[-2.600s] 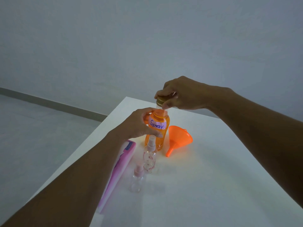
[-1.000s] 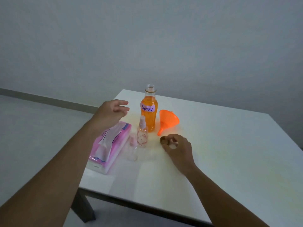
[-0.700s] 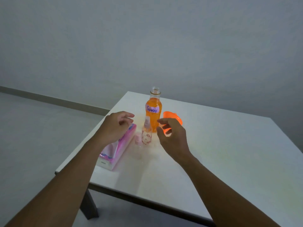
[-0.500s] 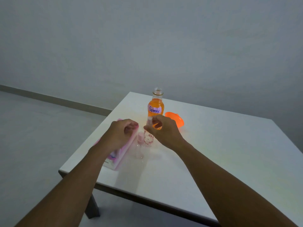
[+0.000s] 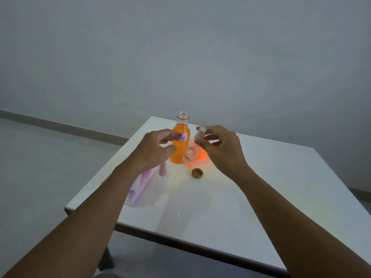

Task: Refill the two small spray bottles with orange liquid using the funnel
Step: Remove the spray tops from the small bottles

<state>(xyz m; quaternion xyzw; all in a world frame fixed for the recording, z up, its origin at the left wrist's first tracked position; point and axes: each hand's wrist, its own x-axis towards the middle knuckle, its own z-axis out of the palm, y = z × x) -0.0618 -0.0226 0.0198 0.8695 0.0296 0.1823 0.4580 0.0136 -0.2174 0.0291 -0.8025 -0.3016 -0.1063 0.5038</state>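
Note:
My right hand grips the top of a small clear spray bottle with a floral print, lifted and tilted in front of the big bottle of orange liquid. That big bottle stands uncapped on the white table. My left hand hovers just left of it, fingers loosely curled, holding nothing. The second small spray bottle with a pink cap stands below my left hand. The orange funnel lies behind the lifted bottle, mostly hidden. The gold cap lies on the table.
A pink tissue pack lies at the table's left edge under my left forearm. A grey wall rises behind the table, and grey floor lies to the left.
The big bottle's cap came off and was laid on the table. My right hand then took the floral spray bottle by its top and lifted it; my left hand rose toward it.

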